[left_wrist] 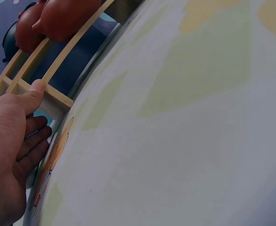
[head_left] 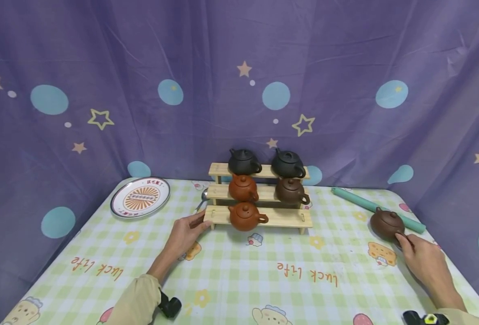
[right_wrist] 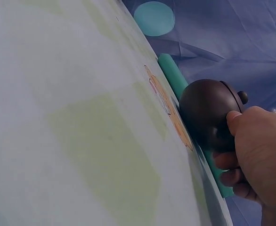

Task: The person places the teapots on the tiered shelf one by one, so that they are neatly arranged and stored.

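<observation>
In the head view, a dark brown teapot (head_left: 387,224) is in my right hand (head_left: 426,262), which pinches it by the handle at the table's right side. The right wrist view shows that teapot (right_wrist: 208,112) with my thumb near its lid. My left hand (head_left: 185,234) grips the left end of the lowest step of a three-step wooden stand (head_left: 281,217), thumb on top. On the stand's top step are two black teapots. An orange-brown teapot (head_left: 243,188) and a dark brown teapot (head_left: 291,191) share the middle step. A reddish-brown teapot (head_left: 246,217) sits on the lowest.
A patterned plate (head_left: 141,197) lies at the back left. Between it and the stand, a spoon (head_left: 201,200) is partly hidden. A green rolled tube (head_left: 363,204) lies behind the held teapot at the right. A purple curtain (head_left: 239,67) hangs behind the checked tablecloth (head_left: 239,280).
</observation>
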The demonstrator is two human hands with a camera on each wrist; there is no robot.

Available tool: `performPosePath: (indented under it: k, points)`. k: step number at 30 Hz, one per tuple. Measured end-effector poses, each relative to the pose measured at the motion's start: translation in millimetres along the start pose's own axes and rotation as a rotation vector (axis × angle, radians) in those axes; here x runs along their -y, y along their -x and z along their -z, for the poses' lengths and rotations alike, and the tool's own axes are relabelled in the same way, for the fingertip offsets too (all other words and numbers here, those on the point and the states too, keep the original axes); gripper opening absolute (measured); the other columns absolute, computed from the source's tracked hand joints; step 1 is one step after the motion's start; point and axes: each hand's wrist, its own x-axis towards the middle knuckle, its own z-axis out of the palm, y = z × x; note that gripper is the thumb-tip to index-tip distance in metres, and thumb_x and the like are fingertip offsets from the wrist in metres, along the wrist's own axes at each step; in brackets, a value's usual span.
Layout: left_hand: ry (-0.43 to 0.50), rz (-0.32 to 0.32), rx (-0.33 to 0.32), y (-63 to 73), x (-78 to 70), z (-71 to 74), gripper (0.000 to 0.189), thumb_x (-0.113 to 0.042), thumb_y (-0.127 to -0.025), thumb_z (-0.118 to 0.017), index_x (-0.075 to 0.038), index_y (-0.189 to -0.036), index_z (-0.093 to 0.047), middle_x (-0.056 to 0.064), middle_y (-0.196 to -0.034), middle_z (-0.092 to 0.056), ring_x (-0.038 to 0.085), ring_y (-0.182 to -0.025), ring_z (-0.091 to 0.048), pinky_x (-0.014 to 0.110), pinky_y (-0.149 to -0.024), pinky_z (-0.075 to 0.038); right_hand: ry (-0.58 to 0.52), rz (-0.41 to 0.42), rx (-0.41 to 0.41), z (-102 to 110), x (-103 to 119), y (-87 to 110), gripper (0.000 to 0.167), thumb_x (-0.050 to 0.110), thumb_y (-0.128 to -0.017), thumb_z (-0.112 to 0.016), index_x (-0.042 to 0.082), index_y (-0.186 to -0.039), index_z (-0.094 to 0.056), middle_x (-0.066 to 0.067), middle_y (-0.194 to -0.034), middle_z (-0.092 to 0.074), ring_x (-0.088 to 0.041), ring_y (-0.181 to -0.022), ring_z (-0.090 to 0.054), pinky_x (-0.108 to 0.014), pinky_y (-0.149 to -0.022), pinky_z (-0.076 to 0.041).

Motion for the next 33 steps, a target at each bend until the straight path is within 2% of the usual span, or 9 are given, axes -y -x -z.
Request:
performPosePath:
  k: [9, 14, 18, 24, 33]
  points:
    - [-0.004, 0.0, 0.002, -0.3, 0.3, 0.3, 0.054, -0.031, -0.098, -0.076, -0.005, -0.142, -0.062, 0.015, -0.125, -0.071, 0.027, -0.112, -0.071, 0.04, -0.094, -0.058, -0.027, 0.004, -0.014, 0, 4, -0.9, 0.039, 0.009, -0.099, -0.068, 0.014, -0.064, -0.052, 0.004, -0.054, -0.041, -0.02, -0.051, -0.037, -0.039, -0.047, -0.029]
    - [-0.011, -0.003, -0.001, -0.9, 0.6, 0.5, 0.054, -0.033, -0.097, -0.076, -0.005, -0.142, -0.062, 0.014, -0.125, -0.071, 0.027, -0.113, -0.07, 0.042, -0.095, -0.057, -0.074, 0.003, -0.007, 2, 15, -3.4, 0.038, 0.011, -0.1, -0.069, 0.015, -0.066, -0.054, 0.005, -0.056, -0.043, -0.02, -0.053, -0.039, -0.038, -0.049, -0.031]
    - [-0.005, 0.005, 0.003, -0.4, 0.1, 0.6, 0.054, -0.032, -0.097, -0.076, -0.005, -0.142, -0.062, 0.014, -0.125, -0.071, 0.027, -0.113, -0.07, 0.042, -0.095, -0.057, -0.119, 0.002, 0.011, 3, 26, -2.6, 0.032, 0.012, -0.101, -0.069, 0.015, -0.07, -0.059, 0.009, -0.058, -0.045, -0.014, -0.056, -0.041, -0.034, -0.052, -0.033]
    - [-0.007, -0.004, 0.003, -0.9, 0.1, 0.8, 0.055, -0.032, -0.097, -0.076, -0.004, -0.142, -0.062, 0.015, -0.125, -0.071, 0.027, -0.112, -0.07, 0.042, -0.095, -0.057, -0.169, 0.099, -0.043, 2, 39, -3.5, 0.027, 0.006, -0.095, -0.075, 0.016, -0.072, -0.064, 0.015, -0.061, -0.046, -0.003, -0.057, -0.04, -0.025, -0.051, -0.031]
    - [-0.01, -0.008, 0.011, -0.9, 0.1, 1.1, 0.056, -0.033, -0.098, -0.075, -0.003, -0.143, -0.061, 0.016, -0.125, -0.071, 0.028, -0.112, -0.071, 0.042, -0.095, -0.057, -0.221, 0.19, -0.076, 3, 64, -10.6, 0.021, -0.002, -0.089, -0.078, 0.014, -0.078, -0.069, 0.012, -0.067, -0.055, -0.001, -0.059, -0.045, -0.021, -0.054, -0.036]
